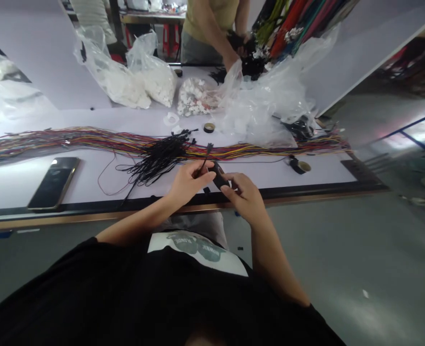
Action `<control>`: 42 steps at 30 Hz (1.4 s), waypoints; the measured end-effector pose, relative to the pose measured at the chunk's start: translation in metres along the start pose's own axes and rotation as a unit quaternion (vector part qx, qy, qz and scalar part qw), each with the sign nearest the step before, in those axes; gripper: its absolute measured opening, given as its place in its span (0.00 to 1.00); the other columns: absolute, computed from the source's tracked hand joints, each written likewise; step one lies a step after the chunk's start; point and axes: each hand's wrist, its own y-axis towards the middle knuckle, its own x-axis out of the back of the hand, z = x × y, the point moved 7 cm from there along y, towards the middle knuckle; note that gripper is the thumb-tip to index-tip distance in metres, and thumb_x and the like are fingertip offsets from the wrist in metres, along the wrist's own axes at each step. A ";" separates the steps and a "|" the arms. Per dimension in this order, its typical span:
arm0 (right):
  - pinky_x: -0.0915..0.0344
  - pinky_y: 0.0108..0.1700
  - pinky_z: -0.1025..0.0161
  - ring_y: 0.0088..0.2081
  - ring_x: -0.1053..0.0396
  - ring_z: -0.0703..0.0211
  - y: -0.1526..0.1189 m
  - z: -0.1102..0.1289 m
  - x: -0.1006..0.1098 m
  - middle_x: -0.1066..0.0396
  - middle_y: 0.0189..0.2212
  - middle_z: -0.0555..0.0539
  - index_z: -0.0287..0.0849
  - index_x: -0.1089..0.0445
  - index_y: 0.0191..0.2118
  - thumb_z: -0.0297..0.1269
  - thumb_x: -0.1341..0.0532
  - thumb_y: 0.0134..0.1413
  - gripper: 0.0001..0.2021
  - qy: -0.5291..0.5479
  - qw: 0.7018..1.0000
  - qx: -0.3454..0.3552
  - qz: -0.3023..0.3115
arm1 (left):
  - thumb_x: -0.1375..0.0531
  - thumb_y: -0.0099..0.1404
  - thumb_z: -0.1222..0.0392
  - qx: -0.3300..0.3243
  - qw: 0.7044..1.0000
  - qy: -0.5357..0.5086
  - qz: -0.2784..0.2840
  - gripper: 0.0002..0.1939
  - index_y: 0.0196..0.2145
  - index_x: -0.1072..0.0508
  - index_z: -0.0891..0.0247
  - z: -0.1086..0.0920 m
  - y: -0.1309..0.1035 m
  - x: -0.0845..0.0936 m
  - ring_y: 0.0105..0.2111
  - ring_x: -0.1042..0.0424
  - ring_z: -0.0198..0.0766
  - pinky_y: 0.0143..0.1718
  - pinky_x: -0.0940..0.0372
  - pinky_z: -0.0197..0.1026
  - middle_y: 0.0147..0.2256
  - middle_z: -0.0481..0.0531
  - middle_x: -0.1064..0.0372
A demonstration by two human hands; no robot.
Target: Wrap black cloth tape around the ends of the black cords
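Note:
Near the table's front edge, my left hand is closed on a thin black cable, whose connector end sticks up past my fingers. My right hand pinches a roll of black tape by its lower right side. The roll's other end reaches the left fingertips; whether a strip of tape joins it to the cable I cannot tell. A small black piece lies just below the hands. Left of them, a heap of black cables rests across a long bundle of coloured wires.
A phone lies at the left. Tape rolls stand behind the hands and at the right. Bags of white connectors and clear plastic bags line the back. Beyond, another person's arm reaches among black cables.

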 end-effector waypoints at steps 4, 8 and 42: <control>0.37 0.34 0.59 0.32 0.34 0.55 0.000 0.011 -0.009 0.29 0.31 0.45 0.43 0.33 0.35 0.41 0.45 0.51 0.09 -0.055 0.998 0.026 -0.031 | 0.41 0.55 0.66 -0.066 0.991 0.118 -0.023 0.03 0.27 0.27 0.63 -0.002 -0.002 0.003 0.30 0.33 0.33 0.34 0.39 0.36 0.26 0.47 0.31; 0.36 0.34 0.58 0.31 0.32 0.53 -0.001 0.015 -0.016 0.28 0.30 0.45 0.40 0.34 0.45 0.43 0.45 0.52 0.17 -0.101 0.993 0.023 -0.058 | 0.44 0.57 0.67 -0.049 0.985 0.167 0.004 0.04 0.26 0.30 0.63 0.004 -0.003 -0.003 0.31 0.34 0.34 0.36 0.39 0.36 0.27 0.47 0.32; 0.46 0.32 0.62 0.29 0.33 0.57 0.009 0.036 -0.012 0.28 0.22 0.47 0.44 0.31 0.22 0.40 0.49 0.57 0.17 -0.130 0.990 0.001 -0.046 | 0.46 0.50 0.73 0.064 0.994 -0.051 0.073 0.10 0.31 0.35 0.63 0.006 -0.017 -0.001 0.20 0.41 0.27 0.24 0.45 0.31 0.20 0.40 0.41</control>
